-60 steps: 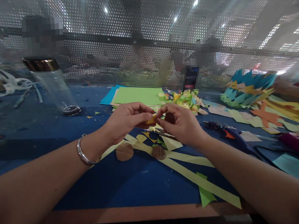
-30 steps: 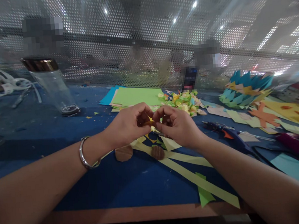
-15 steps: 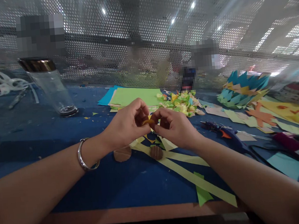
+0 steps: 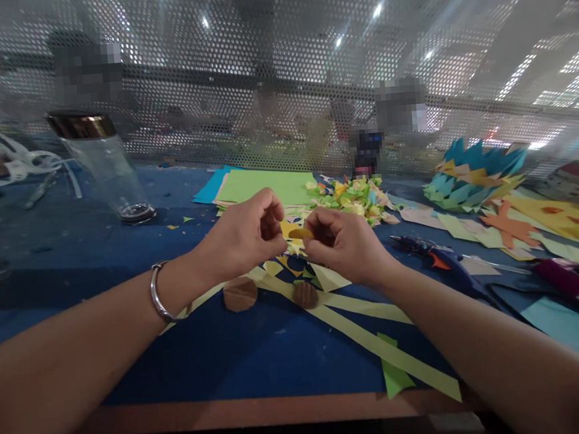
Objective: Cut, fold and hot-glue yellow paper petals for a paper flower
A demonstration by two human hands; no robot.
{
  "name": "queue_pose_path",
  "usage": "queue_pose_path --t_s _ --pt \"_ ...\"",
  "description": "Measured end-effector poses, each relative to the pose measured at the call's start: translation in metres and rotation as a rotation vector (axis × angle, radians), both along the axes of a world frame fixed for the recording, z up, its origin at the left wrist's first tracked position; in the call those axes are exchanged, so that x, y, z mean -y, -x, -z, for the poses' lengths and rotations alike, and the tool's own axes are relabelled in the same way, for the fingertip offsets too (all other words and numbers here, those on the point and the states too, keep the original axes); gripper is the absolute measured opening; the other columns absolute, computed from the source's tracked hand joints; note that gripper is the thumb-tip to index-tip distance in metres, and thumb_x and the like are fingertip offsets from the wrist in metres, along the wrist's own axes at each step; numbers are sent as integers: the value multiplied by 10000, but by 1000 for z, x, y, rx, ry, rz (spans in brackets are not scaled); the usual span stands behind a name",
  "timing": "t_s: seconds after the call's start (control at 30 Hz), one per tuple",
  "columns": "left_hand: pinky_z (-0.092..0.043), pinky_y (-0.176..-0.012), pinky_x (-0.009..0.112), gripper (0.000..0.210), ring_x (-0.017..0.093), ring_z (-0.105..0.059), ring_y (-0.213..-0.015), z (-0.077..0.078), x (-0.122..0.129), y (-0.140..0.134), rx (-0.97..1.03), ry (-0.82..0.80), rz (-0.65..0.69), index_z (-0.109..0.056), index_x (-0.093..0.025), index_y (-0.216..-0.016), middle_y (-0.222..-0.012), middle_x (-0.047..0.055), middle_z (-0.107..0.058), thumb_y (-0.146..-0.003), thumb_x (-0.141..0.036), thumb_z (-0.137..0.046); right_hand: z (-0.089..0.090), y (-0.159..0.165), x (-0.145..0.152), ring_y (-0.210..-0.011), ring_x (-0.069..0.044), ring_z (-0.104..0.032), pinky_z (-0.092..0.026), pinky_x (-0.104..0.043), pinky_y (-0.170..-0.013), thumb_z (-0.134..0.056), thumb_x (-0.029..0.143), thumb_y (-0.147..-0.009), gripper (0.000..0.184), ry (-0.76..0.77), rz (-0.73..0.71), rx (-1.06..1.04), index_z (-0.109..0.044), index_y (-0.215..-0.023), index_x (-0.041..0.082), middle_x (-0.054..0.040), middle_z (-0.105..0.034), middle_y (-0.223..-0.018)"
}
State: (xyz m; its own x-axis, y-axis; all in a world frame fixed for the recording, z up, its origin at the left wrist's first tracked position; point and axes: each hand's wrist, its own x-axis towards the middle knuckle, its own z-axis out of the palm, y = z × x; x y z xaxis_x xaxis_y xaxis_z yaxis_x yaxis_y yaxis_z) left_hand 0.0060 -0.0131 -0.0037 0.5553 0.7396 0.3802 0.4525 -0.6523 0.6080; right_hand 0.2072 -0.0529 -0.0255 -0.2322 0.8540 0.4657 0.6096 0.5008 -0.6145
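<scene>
My right hand [image 4: 339, 241] pinches a small curled piece of yellow paper [image 4: 299, 233] between thumb and fingers. Just left of it, my left hand [image 4: 251, 237] has its fingers curled against the thumb; whether anything is in them is hidden. A silver bangle [image 4: 158, 295] circles the left wrist. Below the hands lie two brown cardboard discs, a larger disc [image 4: 240, 294] on the left and a smaller disc [image 4: 306, 296] on pale yellow-green paper strips [image 4: 380, 343]. Small yellow and green paper scraps [image 4: 286, 265] lie beneath the fingertips.
Green paper sheets [image 4: 267, 186] and a heap of paper bits [image 4: 358, 201] lie behind the hands. To the left stands a clear bottle [image 4: 108, 171]. A blue glue gun [image 4: 438, 259], a purple power strip [image 4: 570, 285] and a paper crown [image 4: 474, 179] are on the right.
Half a second ago both hands met at the yellow paper. Now my right hand has shifted slightly right with it, and a small gap shows beside my left fingertips.
</scene>
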Motion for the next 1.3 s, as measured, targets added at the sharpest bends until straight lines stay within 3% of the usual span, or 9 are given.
queue_pose_path --t_s 0.07,0.27,0.7,0.9,1.07,1.17,1.3 --pt "-438 -588 251 185 123 -562 -665 0 -2 1 16 -20 -3 -497 -209 -900 -785 -5 -606 -764 -162 -613 0 0 -1 -558 -88 -379 -305 -257 -536 -597 201 -759 108 11 1 -8 -495 -725 200 58 -434 -632" --pt "-512 -738 285 282 162 -653 -847 3 6 -4 61 14 170 -506 -204 -1080 -938 28 -666 -822 -190 -617 3 3 0 -554 -90 -380 -279 -260 -522 -594 218 -741 145 27 -16 56 -458 -691 206 54 -437 -620" --pt "-485 -664 267 372 160 -653 -773 -1 4 -1 -62 206 266 -511 -182 -1133 -878 25 -672 -786 -101 -616 3 1 -1 -535 -96 -440 -319 -264 -518 -604 207 -692 72 128 -45 143 -534 -681 191 42 -517 -596" --pt "-504 -696 289 316 181 -669 -799 -2 -6 3 -35 313 255 -617 -163 -1080 -906 57 -711 -769 -130 -660 0 -4 -3 -527 -93 -444 -330 -256 -514 -617 207 -699 97 119 -38 89 -529 -662 194 40 -528 -586" --pt "-522 -732 284 100 152 -660 -750 3 -12 4 185 503 156 -707 -163 -848 -793 35 -710 -765 -213 -733 -1 -10 -7 -529 -93 -462 -359 -248 -530 -599 186 -748 52 -5 63 69 -559 -715 188 32 -543 -621" --pt "-542 -751 291 158 139 -669 -725 7 -11 0 418 699 86 -680 -166 -786 -763 20 -704 -742 -268 -792 1 -8 -5 -577 -98 -483 -379 -249 -568 -592 180 -795 27 -153 25 139 -568 -789 189 7 -584 -736" --pt "-543 -788 290 227 149 -692 -778 10 -9 -4 508 767 42 -679 -171 -800 -810 36 -732 -729 -330 -825 5 -3 0 -621 -100 -493 -401 -259 -612 -578 206 -872 55 -289 -26 236 -575 -925 192 -34 -609 -930"
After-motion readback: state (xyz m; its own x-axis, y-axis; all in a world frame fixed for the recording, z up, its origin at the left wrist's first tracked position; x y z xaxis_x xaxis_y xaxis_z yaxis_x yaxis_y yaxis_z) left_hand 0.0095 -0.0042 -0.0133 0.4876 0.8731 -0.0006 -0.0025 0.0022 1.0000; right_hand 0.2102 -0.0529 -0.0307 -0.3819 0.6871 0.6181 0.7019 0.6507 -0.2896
